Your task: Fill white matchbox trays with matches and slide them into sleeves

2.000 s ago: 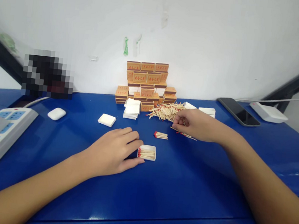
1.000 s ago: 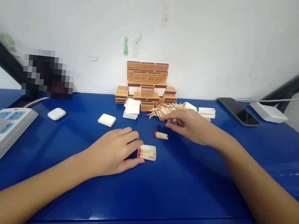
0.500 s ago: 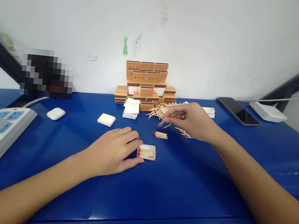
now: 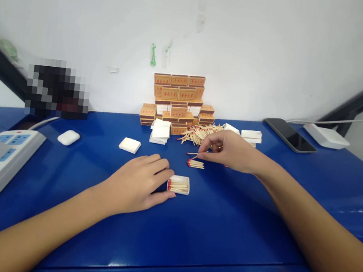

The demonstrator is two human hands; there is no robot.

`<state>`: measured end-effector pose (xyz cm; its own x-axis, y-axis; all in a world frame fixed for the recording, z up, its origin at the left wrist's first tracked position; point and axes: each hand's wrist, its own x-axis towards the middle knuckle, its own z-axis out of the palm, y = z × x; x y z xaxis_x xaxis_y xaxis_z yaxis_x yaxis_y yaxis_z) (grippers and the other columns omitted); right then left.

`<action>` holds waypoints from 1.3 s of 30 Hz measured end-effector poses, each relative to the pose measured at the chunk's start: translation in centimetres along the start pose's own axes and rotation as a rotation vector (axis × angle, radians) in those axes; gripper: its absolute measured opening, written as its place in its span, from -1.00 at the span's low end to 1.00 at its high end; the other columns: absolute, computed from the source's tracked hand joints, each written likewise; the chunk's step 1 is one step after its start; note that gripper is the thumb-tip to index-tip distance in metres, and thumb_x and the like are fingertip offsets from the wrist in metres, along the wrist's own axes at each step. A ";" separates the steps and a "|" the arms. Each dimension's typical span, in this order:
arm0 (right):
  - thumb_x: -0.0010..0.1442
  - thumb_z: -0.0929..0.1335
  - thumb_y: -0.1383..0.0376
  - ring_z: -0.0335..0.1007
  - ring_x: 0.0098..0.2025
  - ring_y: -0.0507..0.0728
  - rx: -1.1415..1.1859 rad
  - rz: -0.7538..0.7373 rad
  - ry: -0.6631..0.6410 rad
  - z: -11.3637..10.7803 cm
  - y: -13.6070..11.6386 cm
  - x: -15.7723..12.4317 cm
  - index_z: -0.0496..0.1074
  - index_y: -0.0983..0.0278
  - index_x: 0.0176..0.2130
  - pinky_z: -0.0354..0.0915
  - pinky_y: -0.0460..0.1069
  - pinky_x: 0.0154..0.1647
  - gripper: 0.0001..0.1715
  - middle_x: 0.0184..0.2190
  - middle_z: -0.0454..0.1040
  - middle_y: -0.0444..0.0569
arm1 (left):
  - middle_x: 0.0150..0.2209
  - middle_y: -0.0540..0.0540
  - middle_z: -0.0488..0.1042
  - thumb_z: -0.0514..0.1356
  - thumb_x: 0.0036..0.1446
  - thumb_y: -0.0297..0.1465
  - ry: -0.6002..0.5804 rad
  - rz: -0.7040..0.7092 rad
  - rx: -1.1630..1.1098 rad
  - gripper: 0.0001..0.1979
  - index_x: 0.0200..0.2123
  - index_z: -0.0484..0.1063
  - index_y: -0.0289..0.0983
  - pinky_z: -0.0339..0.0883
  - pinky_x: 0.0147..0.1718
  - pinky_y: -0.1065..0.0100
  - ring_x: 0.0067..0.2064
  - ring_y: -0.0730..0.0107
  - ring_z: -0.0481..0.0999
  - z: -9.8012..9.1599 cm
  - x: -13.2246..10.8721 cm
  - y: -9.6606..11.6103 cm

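Note:
My left hand point(image 4: 142, 184) rests on the blue table, thumb and fingers around the left end of a small white matchbox tray point(image 4: 185, 191). Red-headed matches point(image 4: 178, 186) lie side by side in that tray. My right hand point(image 4: 219, 148) pinches matches point(image 4: 192, 154) between thumb and fingertips, their red heads pointing left. Just below those fingers is a neat row of matches point(image 4: 196, 164) on the table. Behind the right hand spreads a loose heap of matches point(image 4: 197, 134). More matches beneath the right palm are mostly hidden.
Stacked orange matchboxes point(image 4: 179, 94) stand against the wall. White trays point(image 4: 160, 130) are piled before them, with others point(image 4: 251, 135) at right and a single white tray point(image 4: 130, 145) at left. A phone point(image 4: 290, 135), white earbuds case point(image 4: 68, 137) and power strip point(image 4: 22, 141) lie around.
My right hand has come slightly down toward the row of matches, with matches still pinched in it. My left hand stays on the tray.

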<state>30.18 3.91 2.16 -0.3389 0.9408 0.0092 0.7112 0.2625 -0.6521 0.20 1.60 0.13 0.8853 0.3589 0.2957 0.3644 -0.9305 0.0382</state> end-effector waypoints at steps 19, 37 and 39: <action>0.22 0.45 0.08 0.35 -0.43 0.07 -0.113 0.015 -0.100 0.0 0.2 -0.1 0.64 0.22 -0.28 0.22 0.01 -0.39 -0.73 -0.44 0.55 -0.08 | -0.15 -0.20 0.54 0.17 0.44 -0.17 0.004 0.006 -0.001 -0.62 0.04 0.53 -0.38 0.50 -0.18 0.12 -0.14 0.12 0.53 -0.1 0.2 0.0; 0.24 0.41 0.16 0.32 -0.41 0.07 -0.130 -0.011 -0.210 -1.3 -0.1 -0.7 0.61 0.23 -0.27 0.20 0.01 -0.39 -0.79 -0.41 0.52 -0.07 | -0.15 -0.20 0.54 0.19 0.44 -0.18 0.011 0.005 -0.002 -0.63 0.05 0.52 -0.36 0.50 -0.17 0.14 -0.14 0.13 0.55 -0.1 0.1 0.0; 0.26 0.40 0.15 0.31 -0.40 0.07 -0.118 -0.021 -0.215 -1.3 -0.2 -0.7 0.63 0.23 -0.25 0.21 0.01 -0.38 -0.76 -0.40 0.53 -0.06 | -0.15 -0.20 0.55 0.19 0.44 -0.18 0.011 0.006 0.001 -0.64 0.06 0.52 -0.36 0.50 -0.17 0.14 -0.14 0.13 0.55 -0.1 0.1 0.0</action>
<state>31.05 3.47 3.27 -0.4691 0.8706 -0.1480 0.7653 0.3171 -0.5601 0.28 1.63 0.22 0.8842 0.3528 0.3061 0.3596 -0.9324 0.0358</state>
